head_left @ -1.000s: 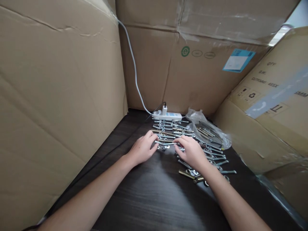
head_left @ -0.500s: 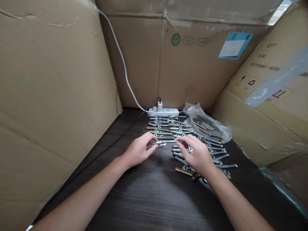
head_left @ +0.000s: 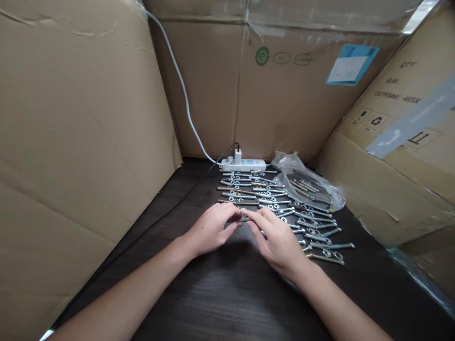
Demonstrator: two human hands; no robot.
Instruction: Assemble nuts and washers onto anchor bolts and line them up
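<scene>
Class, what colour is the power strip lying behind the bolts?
The power strip is white with light-blue patches, seen in the head view.

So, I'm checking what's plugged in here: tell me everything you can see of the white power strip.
The white power strip is long and narrow, apparently plastic, with pale blue markings on top. It lies flat across the back of the dark table, below the rear cardboard wall. A white adapter stands upright in it near the left end, a thin black cable leaving its top; a thicker white cord meets that left end. Bolts lie close in front.
</scene>
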